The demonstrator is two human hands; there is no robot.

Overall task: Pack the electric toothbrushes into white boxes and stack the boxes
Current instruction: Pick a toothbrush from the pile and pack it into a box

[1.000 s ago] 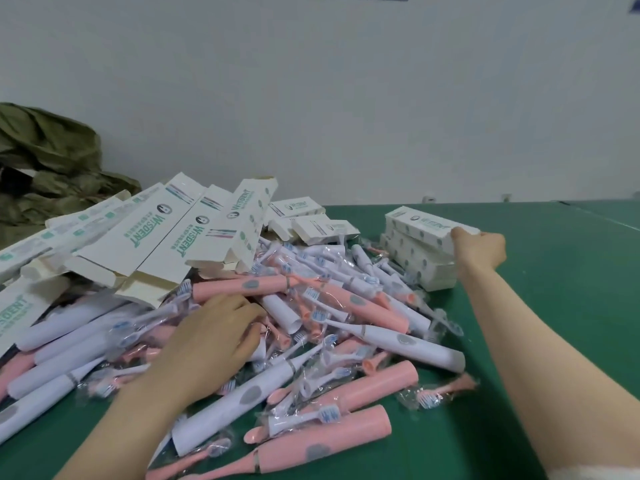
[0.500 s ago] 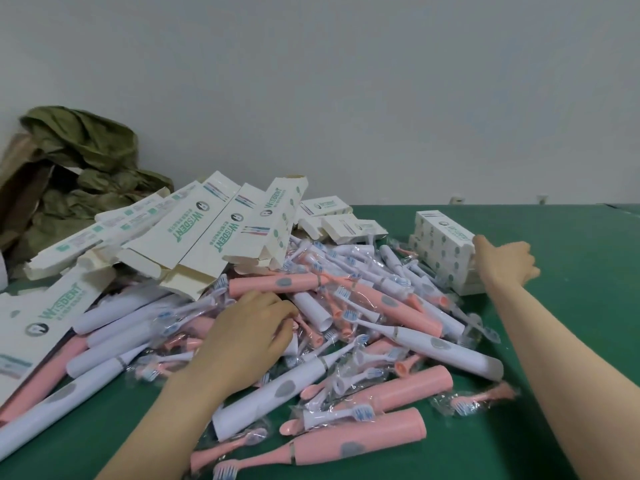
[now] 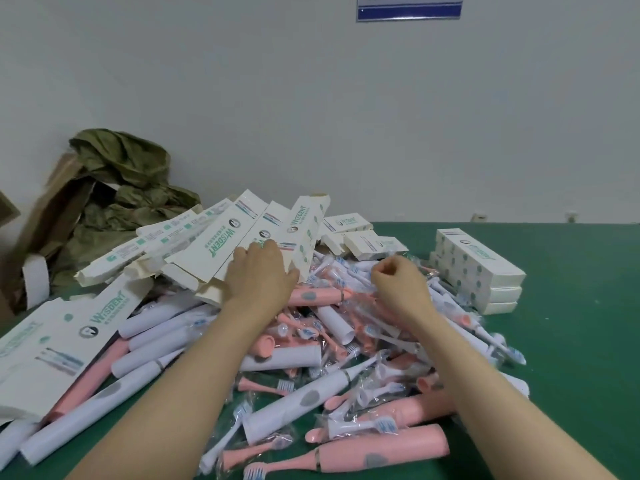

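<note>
A heap of pink and white electric toothbrushes (image 3: 311,396) and bagged brush heads (image 3: 360,426) covers the green table (image 3: 571,358). Empty white Wisdent boxes (image 3: 214,247) lean in a row behind the heap. My left hand (image 3: 259,275) rests on the lower end of these boxes, its fingers fairly straight on the cardboard. Over the far side of the heap, my right hand (image 3: 398,285) hovers with curled fingers, and nothing shows in it. A stack of three closed white boxes (image 3: 478,268) stands to its right, apart from the hand.
More flat white boxes (image 3: 65,334) lie at the left front. Small white boxes (image 3: 367,242) sit behind the heap. A crumpled green cloth (image 3: 124,188) and brown cardboard (image 3: 45,216) fill the back left corner by the wall. Bare green table lies to the right.
My right hand left the box stack and came back left over the heap. My left hand rose from the toothbrushes onto the leaning white boxes. The view shifted left and up.
</note>
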